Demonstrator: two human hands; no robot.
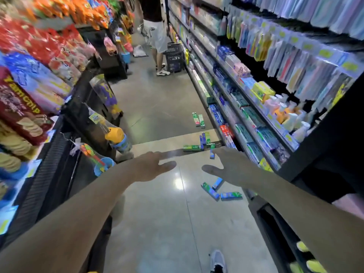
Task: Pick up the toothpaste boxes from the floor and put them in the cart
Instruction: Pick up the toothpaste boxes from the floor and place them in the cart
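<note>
both arms reach out over the aisle. the left hand (152,166) and the right hand (229,168) have their fingers spread wide and hold nothing. the toothpaste boxes (220,191) lie on the shiny floor (167,223) near the right shelves (246,107). more boxes (199,143) lie farther on. a black basket (174,60) stands far ahead beside another person (155,34).

"Yam Chip" in yellow on the dark red snack box (17,107) at left.
</note>
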